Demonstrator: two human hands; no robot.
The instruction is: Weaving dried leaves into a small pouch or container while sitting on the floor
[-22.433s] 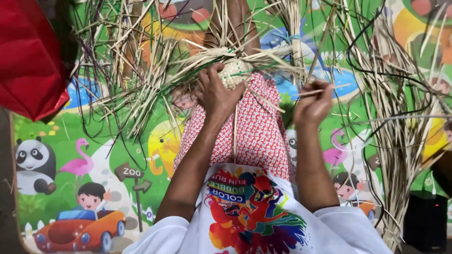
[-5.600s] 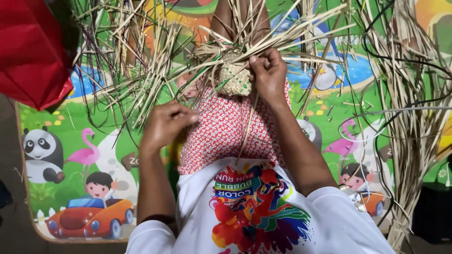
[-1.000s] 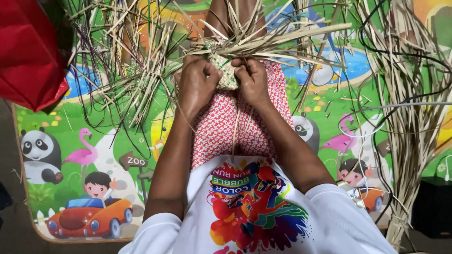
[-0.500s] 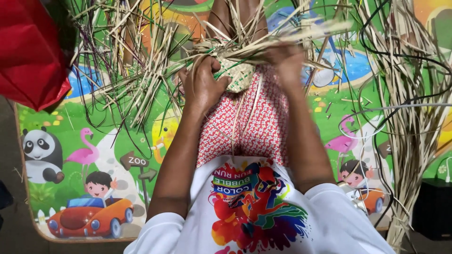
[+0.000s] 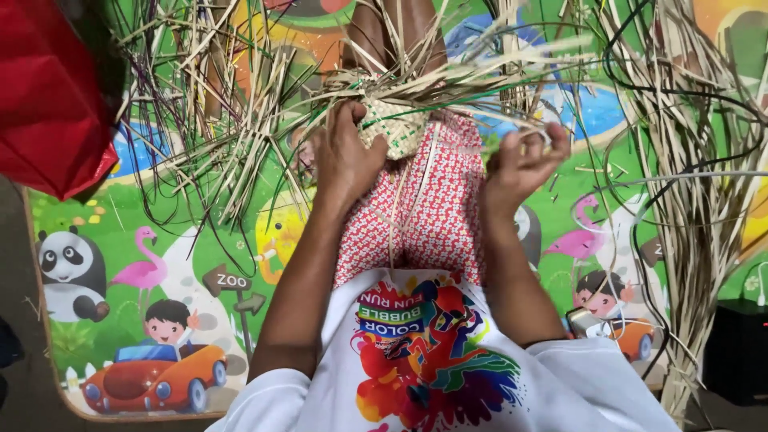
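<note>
Left hand (image 5: 348,156) clamps the small woven piece (image 5: 392,128) on the lap, steadying the weave. Right hand (image 5: 520,160) off to the side, fingers curled round a strip (image 5: 512,72), drawing it taut. Half a second ago it sat closer in; a second ago both hands pinched the piece

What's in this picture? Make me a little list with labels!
Left hand: holds the small woven piece on the lap
Right hand: raised beside it, pinching a pale straw strip
Loose strips: fan out from the woven piece
Strip bundle: lies to the right
Floor: cartoon animal play mat
Top left: red bag
</note>
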